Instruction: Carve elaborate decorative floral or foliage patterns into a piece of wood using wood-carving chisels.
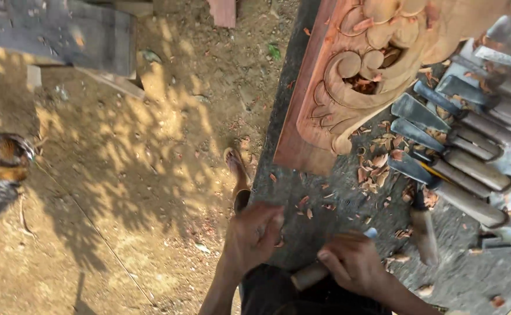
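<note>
Right hand (354,262) curled around a wooden-handled chisel (312,274), blade tip just past the knuckles, low on the grey counter (302,192). Left hand (254,233) fingers bent, pressed on counter edge, holding nothing. Carved wooden panel (348,87) and a row of chisels (459,157) beyond.

Dark, grey-topped desk (302,198) set outdoors over sunlit dirt ground (121,175), strewn with reddish wood shavings (378,169). On it: a carved reddish wooden panel (348,76) with scrollwork at the far end, and just beside it to the right a row of chisels (453,146) with wooden handles laid side by side, blades towards the carving, one more wooden-handled tool (424,233) lying apart nearer the front edge. Below on the ground, a sandalled foot (236,169) close against the desk's edge, weathered planks (63,35) at the far left, a chicken (2,169) in the shade.
</note>
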